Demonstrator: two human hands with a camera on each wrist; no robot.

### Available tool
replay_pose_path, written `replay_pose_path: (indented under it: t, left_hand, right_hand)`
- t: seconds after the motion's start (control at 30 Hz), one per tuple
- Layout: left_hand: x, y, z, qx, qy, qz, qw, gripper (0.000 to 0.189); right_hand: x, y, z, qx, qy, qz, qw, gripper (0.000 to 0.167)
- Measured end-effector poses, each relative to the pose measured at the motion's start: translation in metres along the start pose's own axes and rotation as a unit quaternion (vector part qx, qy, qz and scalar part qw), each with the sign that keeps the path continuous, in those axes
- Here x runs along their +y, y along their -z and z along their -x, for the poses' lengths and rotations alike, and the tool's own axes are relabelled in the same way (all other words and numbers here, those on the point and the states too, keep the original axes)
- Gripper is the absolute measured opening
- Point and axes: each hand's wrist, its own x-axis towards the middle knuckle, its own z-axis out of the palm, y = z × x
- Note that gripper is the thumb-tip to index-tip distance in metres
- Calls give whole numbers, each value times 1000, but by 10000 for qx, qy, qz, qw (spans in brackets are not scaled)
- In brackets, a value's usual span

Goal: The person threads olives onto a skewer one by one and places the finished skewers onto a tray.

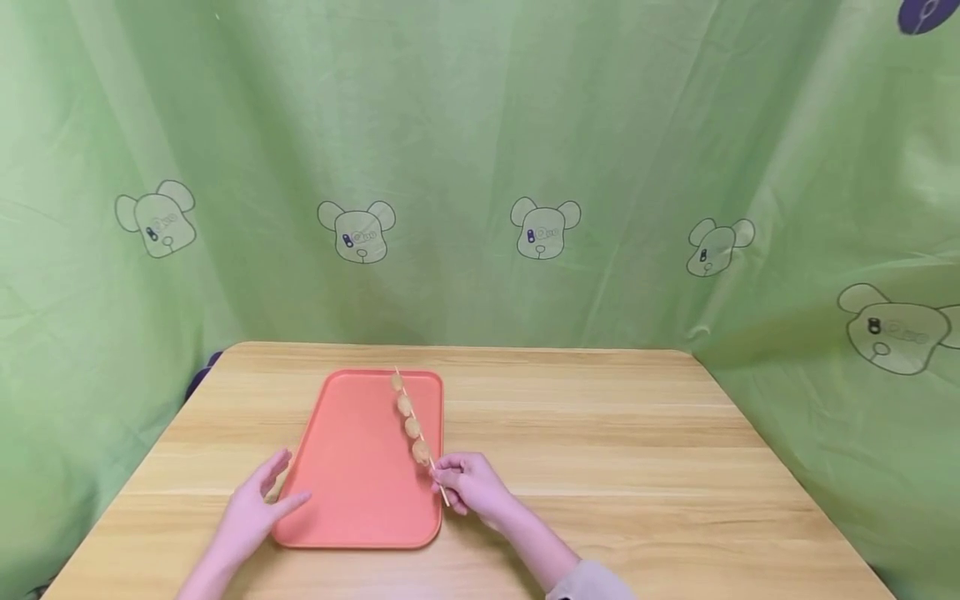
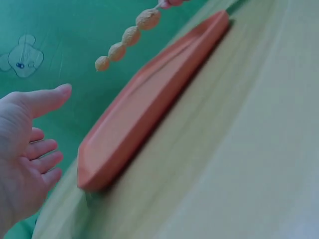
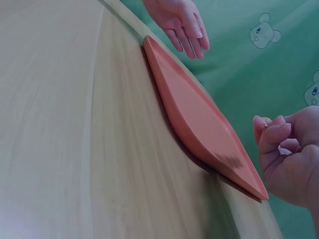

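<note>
My right hand (image 1: 471, 485) pinches the bare lower end of a skewer (image 1: 412, 427), a thin wooden stick threaded with several round, rough, tan-brown balls. The skewer slants away over the right part of a coral-pink rectangular tray (image 1: 352, 475). In the left wrist view the balls (image 2: 131, 36) hang in the air above the tray (image 2: 144, 104). Only the tips of the right fingers (image 2: 173, 3) show there. My left hand (image 1: 251, 504) hovers by the tray's near left side, fingers loosely spread and palm bare. In the right wrist view the balls are hidden behind the right hand (image 3: 294, 149).
Under the tray is a light wood-grain table (image 1: 600, 450) with rounded far corners. A green curtain (image 1: 450, 150) with bear-head drawings hangs behind and at both sides. The tray's raised rim (image 1: 360, 547) runs near the table's front.
</note>
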Motion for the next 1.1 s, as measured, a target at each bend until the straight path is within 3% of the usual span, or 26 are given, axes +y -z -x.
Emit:
replay_pose_path:
  t: [0.2, 0.53, 1.1]
  left_hand:
    - [-9, 3, 13, -522, 179, 153, 9984, 88]
    - [-18, 0, 22, -836, 30, 772, 9935, 91]
    - [-25, -3, 23, -649, 140, 1026, 9925, 81]
  right_hand:
    - [0, -15, -6, 36, -79, -121, 9999, 20]
    - [4, -31, -15, 338, -396, -508, 9974, 18]
    - [17, -57, -27, 1092, -612, -1117, 9858, 9]
